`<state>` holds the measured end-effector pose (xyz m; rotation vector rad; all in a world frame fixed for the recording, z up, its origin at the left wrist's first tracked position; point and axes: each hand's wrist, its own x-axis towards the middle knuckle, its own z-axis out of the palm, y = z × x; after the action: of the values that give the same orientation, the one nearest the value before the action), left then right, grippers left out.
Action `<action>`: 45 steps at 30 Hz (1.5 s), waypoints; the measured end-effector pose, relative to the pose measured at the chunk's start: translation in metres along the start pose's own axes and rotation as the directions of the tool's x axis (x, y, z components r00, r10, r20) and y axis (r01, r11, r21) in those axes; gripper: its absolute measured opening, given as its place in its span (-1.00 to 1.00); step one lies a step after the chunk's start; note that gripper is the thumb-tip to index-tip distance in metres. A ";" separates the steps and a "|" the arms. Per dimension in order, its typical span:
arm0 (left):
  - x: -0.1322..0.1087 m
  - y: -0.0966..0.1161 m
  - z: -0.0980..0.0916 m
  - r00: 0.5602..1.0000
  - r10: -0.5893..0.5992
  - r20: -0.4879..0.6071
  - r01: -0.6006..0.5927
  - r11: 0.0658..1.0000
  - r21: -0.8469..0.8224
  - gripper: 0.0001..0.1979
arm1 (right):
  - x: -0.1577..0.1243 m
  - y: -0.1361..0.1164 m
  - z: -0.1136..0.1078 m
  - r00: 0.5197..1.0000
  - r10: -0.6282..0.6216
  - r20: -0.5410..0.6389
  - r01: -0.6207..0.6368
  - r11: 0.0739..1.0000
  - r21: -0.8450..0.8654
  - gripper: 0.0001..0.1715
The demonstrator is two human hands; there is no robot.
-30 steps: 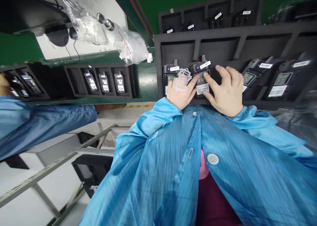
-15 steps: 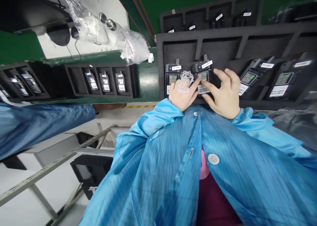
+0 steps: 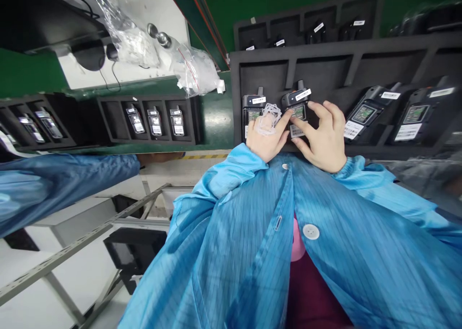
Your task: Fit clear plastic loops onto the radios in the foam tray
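Note:
A black two-way radio (image 3: 299, 111) with a stub antenna, a green inner panel and white labels lies slightly tilted in a foam tray (image 3: 321, 51). My left hand (image 3: 265, 139) rests at its left side, index fingertip on the panel's edge and thumb apart below. A tangle of thin white loops (image 3: 270, 115) lies over that hand's fingers. From the right, my right hand (image 3: 327, 139) reaches the same radio, fingers spread, index fingertip close to the left one. Anything tiny between the fingertips is not visible. Another radio (image 3: 252, 108) is partly hidden behind my left hand.
Two more radios (image 3: 364, 112) lie to the right in the tray. A second foam tray (image 3: 306, 18) stands behind it. Leftward are a foam tray (image 3: 140, 139) of radios and plastic bags (image 3: 198, 71). A co-worker's sleeve (image 3: 68, 182) reaches in at left.
My right hand has shifted slightly left, with its fingers still at the radio. My left hand stays nearly in place. The co-worker's sleeve has moved a little.

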<state>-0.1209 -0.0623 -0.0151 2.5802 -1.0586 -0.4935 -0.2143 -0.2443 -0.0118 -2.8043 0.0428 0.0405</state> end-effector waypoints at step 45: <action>-0.038 -0.049 -0.019 0.998 0.061 0.033 0.009 0.359 -0.933 -0.20 | 0.060 -0.093 -0.048 0.998 0.059 0.023 -0.063 0.935 0.348 -0.83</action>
<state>-0.1087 0.0013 -0.0108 1.4741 -0.5175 -0.8629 -0.1500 -0.1741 0.0621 -2.4465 0.1220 0.0581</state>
